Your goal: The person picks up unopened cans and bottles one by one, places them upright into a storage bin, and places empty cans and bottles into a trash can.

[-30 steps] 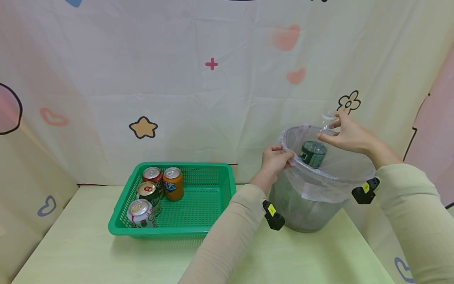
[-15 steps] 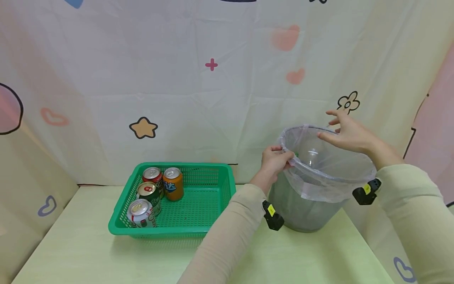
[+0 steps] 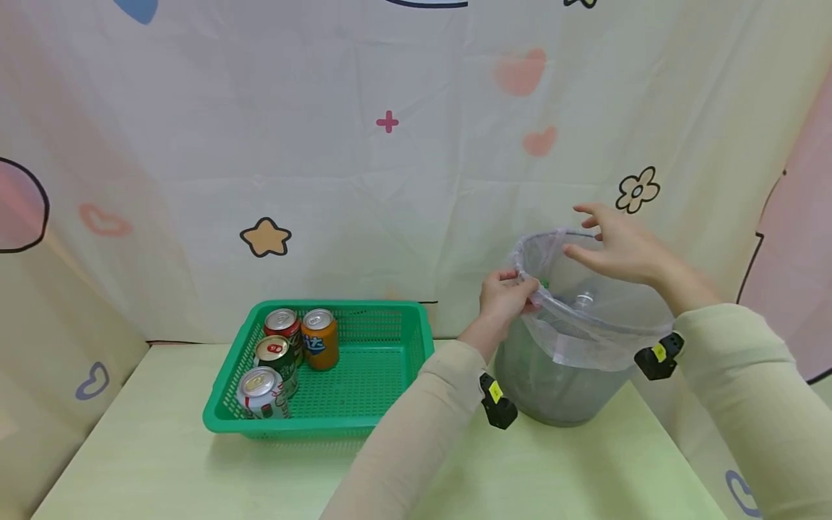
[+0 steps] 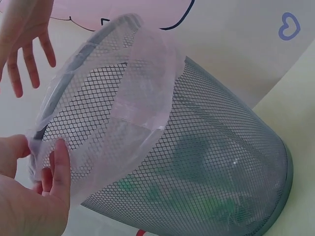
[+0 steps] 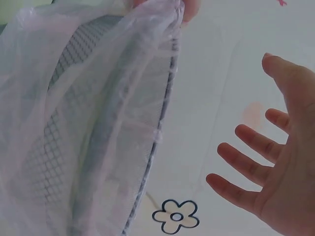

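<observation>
A mesh wastebasket (image 3: 552, 390) stands on the right of the table, its rim covered by a thin translucent bin liner (image 3: 588, 347). At the rim's left side my left hand (image 3: 503, 300) pinches liner and edge between thumb and fingers. Above the opening, my right hand (image 3: 617, 245) is spread, with nothing in it; its fingers are apart in the right wrist view. Inside the basket the clear end of a plastic bottle (image 3: 583, 300) shows, the rest hidden by the rim. Through the mesh in the left wrist view, green and clear items (image 4: 211, 201) lie near the bottom.
On the left of the table sits a green plastic basket (image 3: 364, 427). Several drink cans stand at its left end, among them an orange can (image 3: 320, 339) and a white can (image 3: 262, 393). A patterned curtain (image 3: 390, 217) hangs close behind everything.
The right hand has let go of a clear plastic bottle, which dropped into the lined wastebasket. That hand has since shifted slightly left, while the left hand keeps its hold on the rim.
</observation>
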`<act>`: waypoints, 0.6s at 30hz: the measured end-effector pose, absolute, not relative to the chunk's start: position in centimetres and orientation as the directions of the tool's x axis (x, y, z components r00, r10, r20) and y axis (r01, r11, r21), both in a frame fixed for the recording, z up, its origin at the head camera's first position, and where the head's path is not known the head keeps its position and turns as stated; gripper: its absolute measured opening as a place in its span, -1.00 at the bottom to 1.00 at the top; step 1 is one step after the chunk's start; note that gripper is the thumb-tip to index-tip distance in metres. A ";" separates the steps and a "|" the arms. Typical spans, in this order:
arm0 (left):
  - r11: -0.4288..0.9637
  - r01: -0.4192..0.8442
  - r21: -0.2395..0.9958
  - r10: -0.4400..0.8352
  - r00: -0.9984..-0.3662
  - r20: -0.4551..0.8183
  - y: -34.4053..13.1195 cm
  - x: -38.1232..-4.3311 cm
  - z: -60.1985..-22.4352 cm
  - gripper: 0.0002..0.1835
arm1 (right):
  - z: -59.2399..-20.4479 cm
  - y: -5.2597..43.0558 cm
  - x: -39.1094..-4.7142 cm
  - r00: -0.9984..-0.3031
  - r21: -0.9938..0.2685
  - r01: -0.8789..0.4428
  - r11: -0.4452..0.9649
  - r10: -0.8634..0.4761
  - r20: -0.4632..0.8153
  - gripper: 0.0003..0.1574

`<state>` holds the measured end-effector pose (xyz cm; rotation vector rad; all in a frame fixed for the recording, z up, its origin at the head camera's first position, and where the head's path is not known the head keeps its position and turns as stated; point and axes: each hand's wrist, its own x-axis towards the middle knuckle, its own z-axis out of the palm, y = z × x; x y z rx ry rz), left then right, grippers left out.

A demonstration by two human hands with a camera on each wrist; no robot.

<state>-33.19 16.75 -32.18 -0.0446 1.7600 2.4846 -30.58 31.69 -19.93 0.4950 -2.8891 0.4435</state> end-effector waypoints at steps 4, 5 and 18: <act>-0.336 -0.102 0.936 0.135 -0.989 -0.059 15.9 -33.2 -32.7 -0.60 | -20.1 30.3 -30.6 -0.914 -0.201 -0.377 0.904 -0.328 0.238 -0.18; -0.333 -0.105 0.937 0.155 -0.986 -0.055 15.6 -33.2 -32.8 -0.58 | -20.2 30.0 -30.6 -0.910 -0.183 -0.385 0.905 -0.339 0.240 -0.21; -0.073 0.036 0.997 0.200 -0.978 0.050 10.9 -33.1 -33.7 -0.59 | -21.5 26.9 -30.5 -0.887 -0.112 -0.421 0.900 -0.382 0.261 -0.51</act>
